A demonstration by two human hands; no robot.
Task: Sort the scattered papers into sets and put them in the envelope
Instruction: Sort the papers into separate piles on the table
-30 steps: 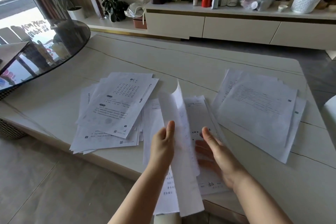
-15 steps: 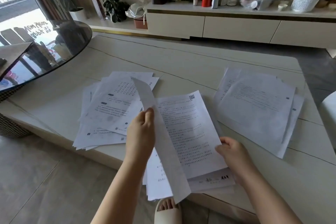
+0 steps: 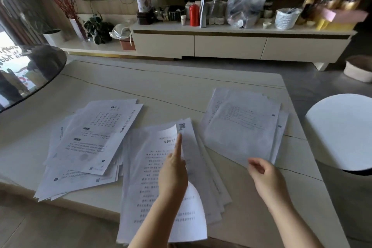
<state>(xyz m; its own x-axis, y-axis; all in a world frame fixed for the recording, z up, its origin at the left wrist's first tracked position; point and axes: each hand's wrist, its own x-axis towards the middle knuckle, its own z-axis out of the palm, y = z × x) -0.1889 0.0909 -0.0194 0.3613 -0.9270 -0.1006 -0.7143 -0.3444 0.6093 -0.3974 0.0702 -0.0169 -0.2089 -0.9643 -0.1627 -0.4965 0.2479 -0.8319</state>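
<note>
**Three stacks on the table, left hand on the middle one**

A pale table (image 3: 165,90) fills the middle of the frame and carries three loose stacks of printed sheets. The left stack (image 3: 88,147) lies fanned out at centre left, its top page showing a grid and blocks of text. The middle stack (image 3: 203,169) sits at lower centre and overhangs the near edge of the table. The right stack (image 3: 243,127) lies at centre right, well apart from the left one and just beside the middle one.

The left hand (image 3: 174,173) rests over the middle stack, forefinger stretched out and pointing up the frame. Its tip meets the curled right edge of the top sheet (image 3: 149,167), which is lifted off the pages beneath near a small square code printed at the upper corner. Whether its grip actually pinches that sheet cannot be told; the other fingers are hidden behind the back of the hand.

The right hand (image 3: 263,175) hovers at lower right, just at the near corner of the right stack, fingers loosely curled and blurred. Its grip looks empty, though contact with the corner page cannot be made out.

No envelope can be picked out among the papers.

A round white stool (image 3: 342,131) stands at the right edge, and a low cabinet (image 3: 229,46) crowded with jars and bags runs along the top
</note>
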